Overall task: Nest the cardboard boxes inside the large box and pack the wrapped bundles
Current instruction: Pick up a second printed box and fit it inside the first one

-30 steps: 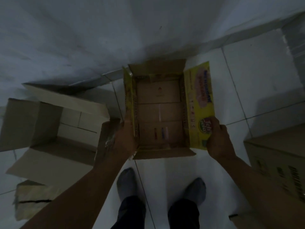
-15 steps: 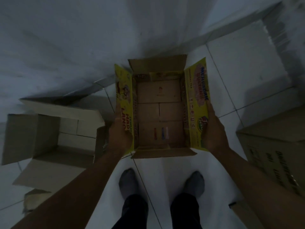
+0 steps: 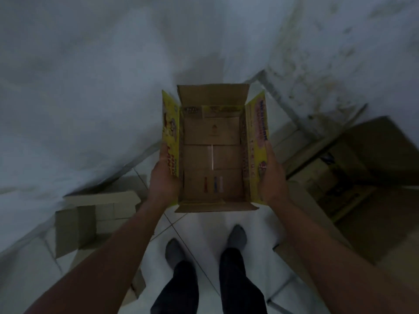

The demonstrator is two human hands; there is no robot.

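An open yellow-printed cardboard box (image 3: 212, 155) hangs in front of me above the floor, its mouth up and nothing inside. My left hand (image 3: 163, 180) grips its left flap and side. My right hand (image 3: 273, 177) grips its right flap and side. Both side flaps stand up; the far and near flaps fold outward. A plain open cardboard box (image 3: 95, 220) lies on its side on the floor to the left. Large brown boxes (image 3: 362, 168) stand to the right. No wrapped bundles are in view.
A white wall (image 3: 90, 87) rises close ahead and to the left. My two feet in grey socks (image 3: 174, 250) stand on white floor tiles (image 3: 210, 225). Another cardboard piece (image 3: 301, 250) lies at the right by my right forearm.
The yellow box has lifted and both side flaps now stand upright under my hands. The view has swung right: the plain box slid lower left, the brown boxes came further in.
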